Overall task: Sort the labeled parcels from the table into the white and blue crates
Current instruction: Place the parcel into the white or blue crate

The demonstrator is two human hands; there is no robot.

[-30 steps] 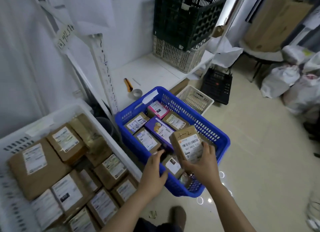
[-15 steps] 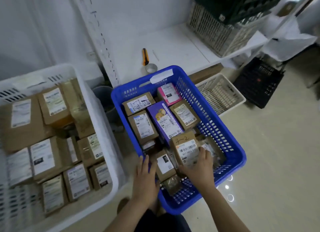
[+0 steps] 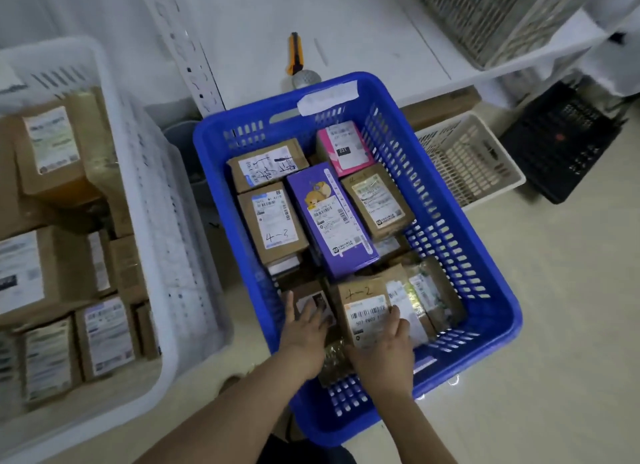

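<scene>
The white crate (image 3: 166, 221) on the left is cut off by the frame edge. It holds brown parcels (image 3: 62, 273) lying flat, their labels too blurred to read. Just beside it stands the blue crate (image 3: 485, 290), packed with labelled parcels: a brown box marked 4-3 (image 3: 273, 221), a purple box (image 3: 329, 221) and a pink parcel (image 3: 343, 148) toward the far end. At the near end the left hand (image 3: 304, 332) lies flat on a small, mostly hidden parcel (image 3: 317, 304), its grip open. The right hand (image 3: 384, 346) holds the parcel marked 4-2 (image 3: 363, 308) inside the blue crate, grip closed round the near end, thumb hidden. Beyond, an orange utility knife (image 3: 295, 53) lies on the counter (image 3: 363, 38). At the right, a cream basket (image 3: 467, 155) sits on the floor.
</scene>
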